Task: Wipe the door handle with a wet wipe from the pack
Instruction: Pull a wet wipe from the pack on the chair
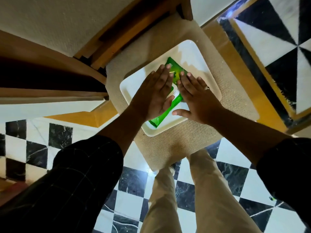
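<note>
Although both hands are already on the green wipe pack (175, 73), I judge the task barely begun. The pack lies flat on a white tray (198, 54), which sits on a beige woven stool (181, 145) over the checkered floor (133, 182). My left hand (155, 95) rests spread across the pack's middle, fingers extended, clasping nothing. My right hand (196, 93) lies beside it, also flat and open, fingertips on the pack's upper part. A pale patch shows between the hands; I cannot tell whether it is a wipe or the pack's flap. No wipe is clearly out, and the door handle is not in view, so pulling a wipe and wiping both remain.
</note>
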The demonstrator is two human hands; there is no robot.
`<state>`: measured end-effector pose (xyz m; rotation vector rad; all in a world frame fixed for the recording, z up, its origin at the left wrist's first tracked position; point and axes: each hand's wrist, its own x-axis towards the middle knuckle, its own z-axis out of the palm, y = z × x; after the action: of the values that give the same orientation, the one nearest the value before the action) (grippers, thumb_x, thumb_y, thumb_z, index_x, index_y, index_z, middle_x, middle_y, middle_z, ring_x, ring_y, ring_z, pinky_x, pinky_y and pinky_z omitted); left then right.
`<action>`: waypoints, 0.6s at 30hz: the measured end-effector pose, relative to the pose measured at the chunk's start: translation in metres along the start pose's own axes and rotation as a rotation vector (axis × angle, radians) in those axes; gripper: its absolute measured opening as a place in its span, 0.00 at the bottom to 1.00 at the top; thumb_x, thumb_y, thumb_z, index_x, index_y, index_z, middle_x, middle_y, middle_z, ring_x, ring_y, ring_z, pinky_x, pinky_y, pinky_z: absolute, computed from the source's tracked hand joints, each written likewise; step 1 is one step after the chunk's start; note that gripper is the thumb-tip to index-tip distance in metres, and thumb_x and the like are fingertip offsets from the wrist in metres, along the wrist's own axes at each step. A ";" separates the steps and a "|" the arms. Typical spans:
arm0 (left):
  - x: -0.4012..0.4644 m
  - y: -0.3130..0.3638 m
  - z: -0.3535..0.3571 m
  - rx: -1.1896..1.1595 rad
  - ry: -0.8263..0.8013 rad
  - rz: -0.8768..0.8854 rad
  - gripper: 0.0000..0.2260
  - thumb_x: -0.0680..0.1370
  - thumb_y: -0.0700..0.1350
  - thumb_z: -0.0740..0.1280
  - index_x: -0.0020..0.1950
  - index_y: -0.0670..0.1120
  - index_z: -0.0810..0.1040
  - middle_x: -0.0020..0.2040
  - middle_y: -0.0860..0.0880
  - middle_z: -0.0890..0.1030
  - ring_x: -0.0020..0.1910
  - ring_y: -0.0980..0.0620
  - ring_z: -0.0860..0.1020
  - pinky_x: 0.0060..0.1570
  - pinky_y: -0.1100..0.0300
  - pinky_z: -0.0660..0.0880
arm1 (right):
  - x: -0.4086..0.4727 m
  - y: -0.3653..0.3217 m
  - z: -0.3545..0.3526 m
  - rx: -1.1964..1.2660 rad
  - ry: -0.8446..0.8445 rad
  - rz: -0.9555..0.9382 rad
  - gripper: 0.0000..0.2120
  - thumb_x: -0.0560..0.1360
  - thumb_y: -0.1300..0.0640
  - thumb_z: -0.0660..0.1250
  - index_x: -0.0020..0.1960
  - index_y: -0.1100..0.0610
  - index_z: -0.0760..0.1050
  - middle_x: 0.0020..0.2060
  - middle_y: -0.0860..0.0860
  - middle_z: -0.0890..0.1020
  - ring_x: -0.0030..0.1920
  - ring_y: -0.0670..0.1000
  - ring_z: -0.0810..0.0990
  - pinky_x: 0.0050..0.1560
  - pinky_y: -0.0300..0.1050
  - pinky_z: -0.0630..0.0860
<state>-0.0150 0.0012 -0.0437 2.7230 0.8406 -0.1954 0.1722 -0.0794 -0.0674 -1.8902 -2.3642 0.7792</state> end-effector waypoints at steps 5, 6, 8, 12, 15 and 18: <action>-0.004 -0.022 -0.026 0.046 0.159 -0.008 0.27 0.84 0.52 0.55 0.75 0.34 0.63 0.76 0.32 0.62 0.77 0.34 0.60 0.75 0.41 0.59 | 0.002 -0.007 -0.007 0.019 0.058 0.059 0.38 0.73 0.37 0.62 0.71 0.64 0.64 0.74 0.64 0.61 0.74 0.65 0.56 0.71 0.67 0.55; -0.004 -0.028 -0.031 0.059 0.156 -0.009 0.27 0.83 0.52 0.55 0.75 0.33 0.63 0.76 0.32 0.63 0.77 0.33 0.61 0.75 0.40 0.60 | 0.003 -0.008 -0.010 0.040 0.082 0.078 0.35 0.74 0.39 0.64 0.70 0.64 0.67 0.73 0.64 0.63 0.74 0.65 0.57 0.70 0.67 0.56; -0.008 -0.040 -0.039 0.084 0.135 -0.017 0.28 0.83 0.53 0.56 0.75 0.33 0.63 0.76 0.31 0.63 0.76 0.32 0.61 0.74 0.38 0.61 | 0.008 -0.017 -0.013 0.077 0.153 0.081 0.28 0.73 0.44 0.68 0.63 0.63 0.74 0.68 0.65 0.70 0.70 0.67 0.64 0.66 0.67 0.64; -0.011 -0.045 -0.041 0.075 0.053 -0.065 0.29 0.83 0.54 0.52 0.76 0.34 0.60 0.77 0.32 0.60 0.78 0.33 0.58 0.75 0.39 0.59 | 0.020 -0.040 -0.016 0.099 0.194 0.119 0.14 0.70 0.49 0.72 0.48 0.59 0.81 0.53 0.61 0.79 0.54 0.65 0.75 0.48 0.60 0.76; -0.015 -0.039 -0.035 0.041 0.036 -0.085 0.29 0.83 0.54 0.50 0.77 0.35 0.59 0.78 0.34 0.59 0.78 0.35 0.57 0.76 0.42 0.56 | 0.025 -0.052 -0.012 0.041 0.149 0.182 0.10 0.72 0.52 0.68 0.46 0.59 0.81 0.50 0.59 0.78 0.52 0.64 0.73 0.43 0.57 0.76; -0.017 -0.036 -0.032 0.017 0.029 -0.110 0.28 0.83 0.54 0.49 0.78 0.37 0.58 0.79 0.36 0.59 0.79 0.37 0.56 0.76 0.44 0.55 | 0.027 -0.055 -0.007 0.059 0.178 0.211 0.09 0.75 0.57 0.65 0.47 0.63 0.79 0.49 0.61 0.79 0.52 0.64 0.73 0.45 0.58 0.75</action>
<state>-0.0477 0.0304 -0.0180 2.7036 1.0024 -0.1867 0.1172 -0.0599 -0.0477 -2.1105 -2.0421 0.6522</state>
